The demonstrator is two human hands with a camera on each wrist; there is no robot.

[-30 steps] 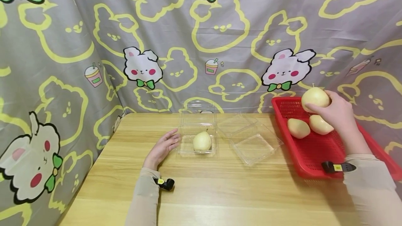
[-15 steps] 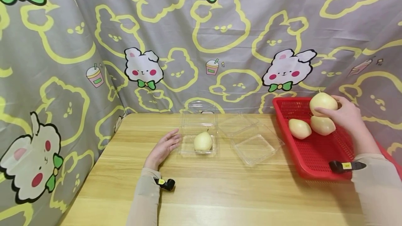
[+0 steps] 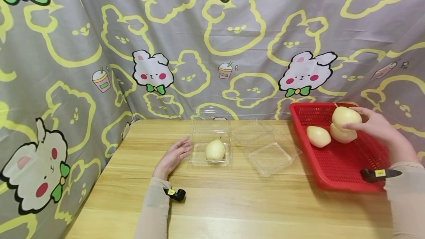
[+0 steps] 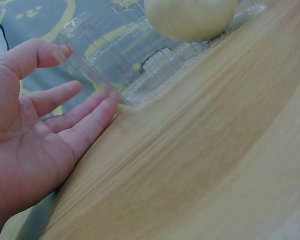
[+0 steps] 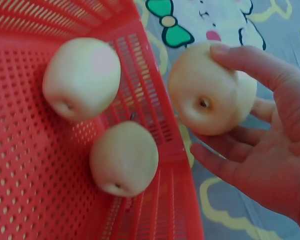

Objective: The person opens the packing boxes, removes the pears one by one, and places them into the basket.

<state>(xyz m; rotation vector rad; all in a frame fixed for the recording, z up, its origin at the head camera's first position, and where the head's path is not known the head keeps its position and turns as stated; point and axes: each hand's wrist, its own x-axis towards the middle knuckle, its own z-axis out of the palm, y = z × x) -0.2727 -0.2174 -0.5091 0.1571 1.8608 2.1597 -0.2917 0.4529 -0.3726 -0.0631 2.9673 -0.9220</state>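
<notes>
My right hand [image 3: 378, 126] holds a pale yellow pear [image 3: 346, 118] above the far end of a red plastic basket [image 3: 318, 172]. In the right wrist view, thumb and fingers curl round that pear [image 5: 205, 92]. Two more pears lie in the basket, a left one [image 3: 318, 136] and one [image 3: 343, 135] partly hidden under the held pear. My left hand [image 3: 173, 158] rests on the table with fingers extended, beside an opened clear plastic clamshell box [image 3: 199, 158]. Its fingertips touch the box wall in the left wrist view. One pear [image 3: 215, 150] sits upright inside this box.
Another opened clear clamshell box [image 3: 269, 156] lies askew between the first box and the basket. Everything stands on a wooden table [image 3: 232, 202]. A grey patterned curtain [image 3: 245, 54] hangs right behind the table's back edge.
My right hand has moved right and slightly down with the pear, still over the basket. The left hand and the boxes stay where they were.
</notes>
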